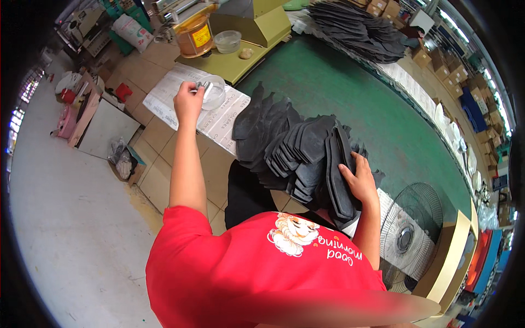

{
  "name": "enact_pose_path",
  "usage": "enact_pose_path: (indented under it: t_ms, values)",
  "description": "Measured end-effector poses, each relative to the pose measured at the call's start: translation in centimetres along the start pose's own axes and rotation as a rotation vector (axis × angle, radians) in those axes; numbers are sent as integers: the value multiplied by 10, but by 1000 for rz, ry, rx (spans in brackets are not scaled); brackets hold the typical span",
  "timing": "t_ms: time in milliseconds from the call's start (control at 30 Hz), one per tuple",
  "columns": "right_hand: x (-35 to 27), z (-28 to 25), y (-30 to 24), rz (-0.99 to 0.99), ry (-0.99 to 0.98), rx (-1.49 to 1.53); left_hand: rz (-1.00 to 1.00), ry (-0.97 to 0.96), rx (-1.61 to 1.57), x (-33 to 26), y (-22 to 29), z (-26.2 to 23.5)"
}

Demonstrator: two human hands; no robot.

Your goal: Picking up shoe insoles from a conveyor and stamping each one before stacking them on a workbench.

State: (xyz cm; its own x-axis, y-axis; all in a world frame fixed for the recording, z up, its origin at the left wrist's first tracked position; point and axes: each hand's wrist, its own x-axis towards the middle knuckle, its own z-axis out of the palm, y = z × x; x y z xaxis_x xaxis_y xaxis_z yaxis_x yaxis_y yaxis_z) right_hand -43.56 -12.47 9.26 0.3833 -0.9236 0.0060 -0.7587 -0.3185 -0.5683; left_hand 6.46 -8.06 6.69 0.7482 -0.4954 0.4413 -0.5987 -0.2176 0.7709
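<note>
My left hand (188, 104) is closed in a pinch on a small silvery thing (205, 86), whose kind I cannot make out. It is held over a round clear plastic bowl (216, 97) on a white printed sheet. On the right, my right hand (362, 180) lies with its fingers stretched out against the edge of a heap of flat black shaped pieces (311, 143). These pieces overlap like fanned cards, and several near my right hand stand tilted on edge (338, 183). My palm's underside is hidden.
The heap lies on a green belt surface (350, 93). A yellow-green machine table (246, 63) at the back holds an amber tank (192, 38) and another clear bowl (227, 41). More black pieces (361, 27) lie far off. A round fan (407, 235) stands near right.
</note>
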Motion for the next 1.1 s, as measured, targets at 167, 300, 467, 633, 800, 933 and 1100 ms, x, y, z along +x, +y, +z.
enact_pose_path:
  t_ms: [167,300,467,633,800,933,1100]
  values:
    - [5,-9,5,-3,-84,22,14,-132,384,21,10,15]
    - [19,-28,-6,105,-174,127,28,-332,528,30,3,25]
    - [33,-14,6,124,-101,65,45,-384,541,31,-7,32]
    - [34,-9,18,132,-55,132,27,-238,351,25,3,23]
    - [40,-11,38,90,73,267,134,-53,294,19,-9,37]
    - [46,-29,6,-2,20,155,114,156,-138,34,-35,25]
    - [42,-35,0,-133,117,11,-300,-375,-856,-11,48,68]
